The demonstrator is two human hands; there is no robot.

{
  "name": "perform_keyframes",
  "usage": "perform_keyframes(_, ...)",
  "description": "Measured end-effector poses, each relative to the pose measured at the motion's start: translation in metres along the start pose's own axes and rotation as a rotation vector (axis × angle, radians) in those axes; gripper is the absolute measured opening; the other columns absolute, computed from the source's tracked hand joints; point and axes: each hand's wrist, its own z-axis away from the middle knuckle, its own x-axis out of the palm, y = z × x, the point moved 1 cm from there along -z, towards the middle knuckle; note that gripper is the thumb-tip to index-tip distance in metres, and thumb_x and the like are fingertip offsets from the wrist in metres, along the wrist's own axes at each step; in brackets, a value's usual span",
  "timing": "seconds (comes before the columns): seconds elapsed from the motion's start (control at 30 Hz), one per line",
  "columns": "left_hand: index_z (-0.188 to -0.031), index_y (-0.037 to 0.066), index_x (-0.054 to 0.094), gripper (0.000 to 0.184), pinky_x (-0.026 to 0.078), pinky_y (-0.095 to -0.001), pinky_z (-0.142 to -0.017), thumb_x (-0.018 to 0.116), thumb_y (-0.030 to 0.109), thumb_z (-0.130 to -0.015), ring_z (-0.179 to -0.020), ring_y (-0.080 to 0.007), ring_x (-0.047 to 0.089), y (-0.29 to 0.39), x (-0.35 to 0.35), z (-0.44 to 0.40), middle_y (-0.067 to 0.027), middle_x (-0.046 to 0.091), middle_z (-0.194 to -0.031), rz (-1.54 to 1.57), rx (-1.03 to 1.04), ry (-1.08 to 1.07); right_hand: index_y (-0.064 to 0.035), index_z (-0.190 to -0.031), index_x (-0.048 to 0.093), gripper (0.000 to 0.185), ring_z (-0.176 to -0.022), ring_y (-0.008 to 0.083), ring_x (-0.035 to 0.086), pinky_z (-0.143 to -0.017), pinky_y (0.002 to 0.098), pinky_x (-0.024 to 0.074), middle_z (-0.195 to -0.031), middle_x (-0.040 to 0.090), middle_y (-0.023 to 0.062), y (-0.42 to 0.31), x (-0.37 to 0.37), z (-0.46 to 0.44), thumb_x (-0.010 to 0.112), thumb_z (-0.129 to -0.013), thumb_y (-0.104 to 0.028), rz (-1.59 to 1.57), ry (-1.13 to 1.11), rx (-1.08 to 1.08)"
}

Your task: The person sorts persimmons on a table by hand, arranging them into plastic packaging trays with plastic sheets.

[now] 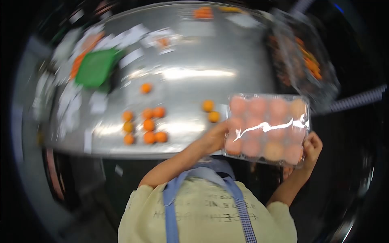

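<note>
Left hand (217, 137) grips the left edge of a clear plastic pack (265, 127), part of the hand out of sight behind it; right hand (312, 148) has its fingers curled at the lower right edge, so the pack sits between both. It's in front of the torso, by the near right corner of the metal surface (182, 52), right part out past the edge. Can't tell if it touches the surface. Inside: round pinkish-orange fruit in rows, glare across the top. Just left of the pack, two loose oranges (211, 111); farther left, a group of oranges (149, 125) near the front edge, plus a single orange (146, 88) behind them. Out at the left, a green container (96, 69) and scattered white papers (129, 38), blurred; off to the right, a clear plastic container (310, 56) with orange stuff in it. Risks, my judgement: if the right hand slips, the pack could tip off the corner, since that side has no visible support. Can't see whether the lid is latched; if not, a tilt could spill fruit. Swinging the pack left could knock the two loose oranges rolling.
</note>
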Motion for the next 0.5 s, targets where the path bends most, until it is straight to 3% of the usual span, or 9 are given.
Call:
perform_keyframes(0.07,-0.125,0.007,0.049,0.047,0.047,-0.0339,-0.090,0.069,0.019,-0.084,-0.105,-0.0137,0.055,0.017,-0.022,0.041,-0.0044,0.057,-0.114,-0.023,0.104,0.207,-0.0033,-0.072,0.054,0.019,-0.057,0.0029,0.040,-0.053,0.0187,0.0286,-0.064,0.049,-0.0025,0.027,0.050,-0.011,0.061,-0.079,-0.019,-0.084,-0.158,0.042)
perform_keyframes(0.17,-0.124,0.006,0.050,0.045,0.051,-0.0304,-0.084,0.067,0.018,-0.084,-0.098,-0.0136,0.059,0.030,-0.061,0.100,-0.0052,0.059,-0.110,0.013,0.294,0.353,-0.0013,-0.082,0.059,0.016,-0.064,0.0051,0.045,-0.059,0.0187,0.0336,-0.070,0.053,-0.0012,0.067,0.125,-0.034,0.057,-0.086,-0.016,-0.092,-0.316,0.112)
perform_keyframes(0.2,-0.125,0.005,0.050,0.045,0.053,-0.0290,-0.082,0.066,0.015,-0.083,-0.094,-0.0148,0.062,0.044,-0.060,0.123,-0.0055,0.061,-0.107,0.061,0.372,0.383,-0.0008,-0.087,0.060,0.023,-0.071,0.0070,0.047,-0.066,0.0204,0.0361,-0.077,0.055,-0.0001,0.050,0.164,-0.034,0.053,-0.092,-0.022,-0.213,-0.306,0.152)
perform_keyframes(0.23,-0.129,0.003,0.045,0.050,0.051,-0.0330,-0.089,0.065,0.012,-0.083,-0.105,-0.0179,0.059,0.049,-0.059,0.142,-0.0069,0.059,-0.114,0.086,0.494,0.398,-0.0001,-0.100,0.060,0.040,-0.087,0.0122,0.054,-0.078,0.0255,0.0420,-0.096,0.060,0.0051,0.063,0.190,-0.036,0.050,-0.095,-0.039,-0.311,-0.395,0.043)
perform_keyframes(0.27,-0.131,0.003,0.042,0.054,0.050,-0.0349,-0.092,0.064,0.011,-0.083,-0.109,-0.0193,0.057,0.059,-0.060,0.161,-0.0079,0.057,-0.117,0.089,0.569,0.422,0.0000,-0.122,0.054,0.061,-0.112,0.0182,0.053,-0.096,0.0326,0.0424,-0.123,0.057,0.0095,0.092,0.217,-0.034,0.040,-0.096,-0.054,-0.602,-0.356,0.266)
perform_keyframes(0.3,-0.134,0.003,0.039,0.058,0.048,-0.0367,-0.096,0.064,0.009,-0.082,-0.114,-0.0207,0.054,0.071,-0.062,0.180,-0.0088,0.055,-0.120,0.091,0.639,0.446,-0.0031,-0.131,0.048,0.070,-0.121,0.0221,0.049,-0.104,0.0387,0.0370,-0.131,0.053,0.0090,0.056,0.264,-0.028,0.039,-0.093,-0.061,-0.802,-0.539,0.287)
perform_keyframes(0.37,-0.133,0.003,0.039,0.060,0.047,-0.0383,-0.097,0.066,0.009,-0.080,-0.115,-0.0205,0.054,0.087,-0.078,0.213,-0.0098,0.054,-0.122,0.035,0.761,0.534,-0.0075,-0.138,0.041,0.082,-0.129,0.0256,0.042,-0.109,0.0470,0.0310,-0.137,0.047,0.0095,0.061,0.337,0.001,0.044,-0.085,-0.070,-1.025,-0.609,0.424)
perform_keyframes(0.4,-0.133,0.003,0.040,0.061,0.046,-0.0390,-0.097,0.067,0.009,-0.079,-0.115,-0.0204,0.053,0.095,-0.087,0.228,-0.0104,0.054,-0.122,0.009,0.820,0.575,-0.0085,-0.141,0.036,0.083,-0.130,0.0267,0.041,-0.109,0.0463,0.0307,-0.141,0.043,0.0088,0.059,0.372,0.017,0.048,-0.085,-0.068,-1.026,-0.763,0.402)
perform_keyframes(0.5,-0.137,0.004,0.034,0.068,0.044,-0.0368,-0.099,0.067,-0.001,-0.077,-0.119,-0.0224,0.050,0.110,-0.118,0.283,-0.0100,0.049,-0.127,-0.093,0.816,0.643,-0.0094,-0.138,0.035,0.064,-0.124,0.0243,0.046,-0.104,0.0426,0.0386,-0.134,0.046,0.0065,0.029,0.480,0.069,0.060,-0.090,-0.044,-0.937,-0.628,0.538)
